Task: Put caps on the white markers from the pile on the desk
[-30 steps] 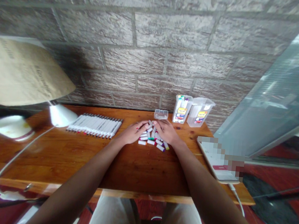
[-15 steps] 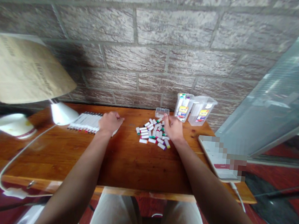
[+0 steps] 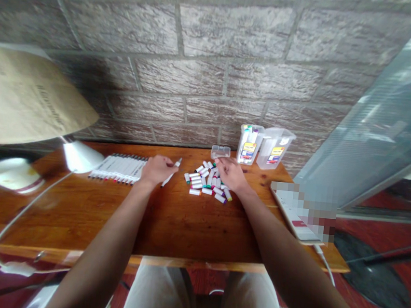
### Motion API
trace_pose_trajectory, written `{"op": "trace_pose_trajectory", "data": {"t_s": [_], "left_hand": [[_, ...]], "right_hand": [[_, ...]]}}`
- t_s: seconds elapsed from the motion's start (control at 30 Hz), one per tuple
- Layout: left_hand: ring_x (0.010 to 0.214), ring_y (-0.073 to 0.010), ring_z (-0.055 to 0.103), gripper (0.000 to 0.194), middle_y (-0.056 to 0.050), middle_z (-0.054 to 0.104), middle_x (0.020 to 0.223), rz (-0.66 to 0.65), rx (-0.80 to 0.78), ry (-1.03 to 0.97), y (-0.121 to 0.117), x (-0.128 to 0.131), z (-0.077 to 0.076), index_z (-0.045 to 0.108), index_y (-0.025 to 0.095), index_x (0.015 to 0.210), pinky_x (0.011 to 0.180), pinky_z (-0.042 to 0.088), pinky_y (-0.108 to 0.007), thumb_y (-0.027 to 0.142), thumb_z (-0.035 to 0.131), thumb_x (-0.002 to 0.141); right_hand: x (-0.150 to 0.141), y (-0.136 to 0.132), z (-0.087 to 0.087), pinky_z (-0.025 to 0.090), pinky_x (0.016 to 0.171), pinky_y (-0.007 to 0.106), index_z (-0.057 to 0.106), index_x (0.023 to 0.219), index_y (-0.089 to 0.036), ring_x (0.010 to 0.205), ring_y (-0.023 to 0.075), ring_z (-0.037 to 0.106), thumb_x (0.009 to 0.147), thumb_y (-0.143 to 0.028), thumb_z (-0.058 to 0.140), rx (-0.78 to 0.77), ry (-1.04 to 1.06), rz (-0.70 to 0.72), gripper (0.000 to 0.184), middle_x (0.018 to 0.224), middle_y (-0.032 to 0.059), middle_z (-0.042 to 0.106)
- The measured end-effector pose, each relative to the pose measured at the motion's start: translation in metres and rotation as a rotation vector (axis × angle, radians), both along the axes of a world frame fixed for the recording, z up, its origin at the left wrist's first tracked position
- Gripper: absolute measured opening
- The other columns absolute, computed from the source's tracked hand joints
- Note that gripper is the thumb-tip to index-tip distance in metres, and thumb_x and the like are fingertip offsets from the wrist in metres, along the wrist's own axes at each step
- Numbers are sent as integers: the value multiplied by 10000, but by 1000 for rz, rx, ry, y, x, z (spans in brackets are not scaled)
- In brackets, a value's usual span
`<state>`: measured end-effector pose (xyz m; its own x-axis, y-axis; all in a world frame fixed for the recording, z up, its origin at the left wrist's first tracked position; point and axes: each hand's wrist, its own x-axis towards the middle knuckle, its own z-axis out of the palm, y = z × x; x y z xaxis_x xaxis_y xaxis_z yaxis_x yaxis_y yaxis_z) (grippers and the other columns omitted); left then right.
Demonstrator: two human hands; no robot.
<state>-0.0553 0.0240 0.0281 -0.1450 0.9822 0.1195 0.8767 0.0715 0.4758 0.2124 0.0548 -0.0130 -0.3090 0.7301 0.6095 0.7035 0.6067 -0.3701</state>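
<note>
My left hand (image 3: 157, 169) is closed on a slim white marker (image 3: 169, 176), which slants out past the fingertips just above the wooden table or on it. Beside that hand, on its left, lies a neat row of white markers (image 3: 115, 167) packed side by side. My right hand (image 3: 233, 175) reaches over the right side of a loose heap of white marker caps (image 3: 203, 180) with coloured ends. Its thumb and fingers are drawn together at the far edge of the heap; what they pinch, if anything, is too small to make out.
Behind the heap sits a small clear lid (image 3: 220, 152). Two clear plastic boxes stand by the wall, one holding markers (image 3: 249, 146), the other see-through (image 3: 274, 151). A lamp (image 3: 79, 156) and paper cup (image 3: 10, 174) are left; a cabled white device (image 3: 296, 216) lies right.
The left hand has shifted slightly right relative to the row, and the marker in it now shows clearly. My right hand has moved a little left across the caps. The view has shifted slightly.
</note>
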Motion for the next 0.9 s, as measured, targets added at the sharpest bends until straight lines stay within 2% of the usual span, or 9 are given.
{"op": "trace_pose_trajectory", "data": {"t_s": [0.07,0.13,0.23,0.3,0.4,0.5,0.77,0.9], "left_hand": [[958,-273,696,191,-60,781,916,-40,98,-263,2,5,-1,782,199,784,863,501,-314,358,715,702],[907,-248,709,226,-71,779,910,-82,124,-659,2,12,0,771,163,833,841,527,-314,330,745,682],[842,-214,729,236,-94,772,929,-207,-15,-1230,-2,25,3,745,129,875,827,566,-330,235,770,665],[844,-194,735,228,-100,771,954,-279,-89,-1424,-6,35,5,741,123,912,840,575,-313,157,759,687],[871,-186,740,229,-104,770,994,-355,-121,-1554,-11,43,5,734,123,979,848,584,-298,113,718,750],[877,-183,741,213,-98,772,1001,-379,-111,-1609,-12,44,4,731,129,1003,842,588,-291,106,680,797],[778,-157,743,173,-70,775,946,-373,-127,-1651,-11,43,4,724,140,994,748,594,-255,111,653,839],[758,-154,744,183,-68,774,921,-406,-156,-1649,-13,46,3,715,137,1017,731,598,-247,117,651,847]], "right_hand": [[0,1,-3,458,878,326,688,832,-187,845,197,639,1038,-382,327,-24,-36,32,459,874,86,728],[0,2,-5,466,893,331,704,868,-192,880,201,650,1040,-384,318,-61,-52,33,465,912,87,739],[1,3,-8,468,949,351,718,1020,-177,986,221,656,1032,-371,338,-80,-46,18,426,1041,107,739],[1,4,-11,448,1014,371,695,1148,-150,1089,238,636,1023,-372,361,-73,-41,15,421,1156,132,712],[0,6,-16,406,1092,400,644,1281,-159,1226,248,575,1019,-410,366,-100,-70,37,457,1301,128,654],[-1,6,-19,386,1115,419,627,1316,-208,1284,241,536,1027,-432,338,-142,-115,68,466,1348,96,631],[0,7,-20,381,1108,418,690,1233,-213,1272,234,541,1023,-446,348,-140,-157,30,464,1274,102,673],[-1,6,-19,391,1101,413,705,1203,-171,1244,249,563,1018,-418,368,-143,-153,1,458,1260,125,678]]}}
